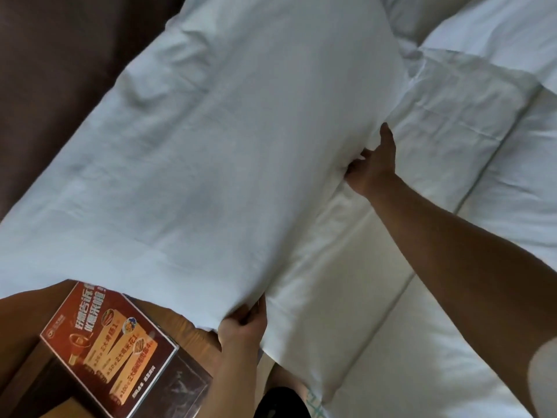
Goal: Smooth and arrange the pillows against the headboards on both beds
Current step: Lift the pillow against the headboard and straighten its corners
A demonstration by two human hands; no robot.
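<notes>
A large white pillow (217, 152) fills the middle of the head view, lying slanted from the lower left to the upper middle, beside the dark brown headboard (54, 61). My left hand (244, 322) pinches the pillow's near corner at the bottom. My right hand (372, 168) grips the pillow's right edge, fingers dug into the fabric. A second white pillow (452, 98) lies flat just right of it. The white duvet (407, 342) covers the bed below.
A wooden bedside table (168, 321) stands at the lower left, with a red printed card stand (111, 342) on it, close under the pillow's near corner. More white bedding (497, 28) lies at the upper right.
</notes>
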